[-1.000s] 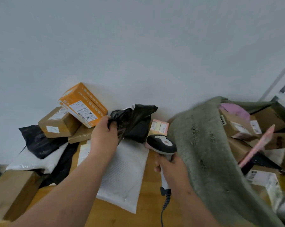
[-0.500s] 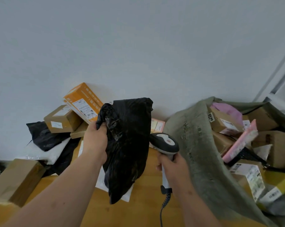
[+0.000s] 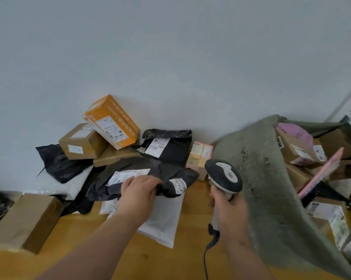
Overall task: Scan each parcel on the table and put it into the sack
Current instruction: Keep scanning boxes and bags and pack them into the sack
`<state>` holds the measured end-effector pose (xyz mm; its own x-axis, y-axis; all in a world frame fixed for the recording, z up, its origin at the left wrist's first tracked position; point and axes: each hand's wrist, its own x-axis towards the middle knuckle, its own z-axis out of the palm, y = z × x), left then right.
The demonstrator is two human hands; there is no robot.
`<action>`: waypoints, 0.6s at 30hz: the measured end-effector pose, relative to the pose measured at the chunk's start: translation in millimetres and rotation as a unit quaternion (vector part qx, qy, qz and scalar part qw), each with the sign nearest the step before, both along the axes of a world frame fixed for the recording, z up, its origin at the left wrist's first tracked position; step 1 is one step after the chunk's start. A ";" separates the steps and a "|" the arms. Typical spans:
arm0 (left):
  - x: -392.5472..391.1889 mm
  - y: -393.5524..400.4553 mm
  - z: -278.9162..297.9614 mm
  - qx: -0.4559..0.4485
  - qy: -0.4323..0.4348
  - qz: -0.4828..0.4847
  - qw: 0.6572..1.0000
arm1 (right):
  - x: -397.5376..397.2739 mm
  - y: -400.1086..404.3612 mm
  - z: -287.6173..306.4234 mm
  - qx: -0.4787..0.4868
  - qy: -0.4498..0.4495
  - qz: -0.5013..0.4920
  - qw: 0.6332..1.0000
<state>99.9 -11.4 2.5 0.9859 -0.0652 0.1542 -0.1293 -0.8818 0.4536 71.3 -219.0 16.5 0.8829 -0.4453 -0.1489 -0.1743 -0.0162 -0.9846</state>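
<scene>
Black parcel (image 3: 150,178) now flat, label-up.

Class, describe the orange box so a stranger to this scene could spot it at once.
Start at the parcel pile against the wall on the wooden table. The orange box leans tilted at its top, resting on a brown carton. It alone is bright orange.

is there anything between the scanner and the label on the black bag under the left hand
Nothing visible. The scanner in the right hand sits just right of the black bag; its label faces up, with the left hand resting beside it.
</scene>
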 end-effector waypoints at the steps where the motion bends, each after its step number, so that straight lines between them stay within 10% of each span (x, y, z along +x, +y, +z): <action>1: -5.7 0.7 -10.5 0.044 0.063 -0.016 0.997 | 0.6 2.4 -0.4 -0.002 0.004 0.000 1.000; 6: -17.9 9.8 -45.7 0.131 0.307 -0.082 0.939 | 2.6 17.2 -13.8 -0.016 0.059 0.058 0.996; 10: -19.9 27.6 -51.9 -0.047 0.224 0.194 0.954 | 3.9 33.8 -29.7 0.006 0.086 0.084 0.993; 14: -12.1 62.5 -72.3 -0.306 0.203 0.466 0.805 | 4.5 47.1 -40.0 0.009 0.121 0.127 0.984; 18: -6.3 76.3 -79.9 -0.520 0.224 0.510 0.648 | 3.7 57.2 -48.5 0.000 0.149 0.170 0.974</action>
